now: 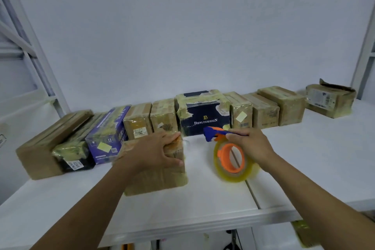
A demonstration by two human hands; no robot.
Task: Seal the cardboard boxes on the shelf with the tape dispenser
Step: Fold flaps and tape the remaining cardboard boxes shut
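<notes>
Your left hand [156,150] lies on the front box [156,178]. The fingers reach fairly straight across its top toward the far edge and the thumb runs along the near face. It looks like a press rather than a clutch, probably to keep the flaps flat and stop the box sliding when tape is pulled.

Your right hand [250,146] is wrapped round the blue handle of the dispenser [222,155]. You hold it off the shelf [203,207], just right of that box, with the cutter end pointing toward the box's top edge. The yellow roll hangs below your knuckles and is blurred. I cannot tell whether a strand of tape already runs from it to the box.

The box stands forward of the back row [205,115], so you have room to work around it. Most of the row already shows glossy yellowish tape. One box at the far right [330,100] sits apart from the row with a torn flap sticking up, so it likely still needs sealing.

My guess is that you are between strokes on the front box.
</notes>
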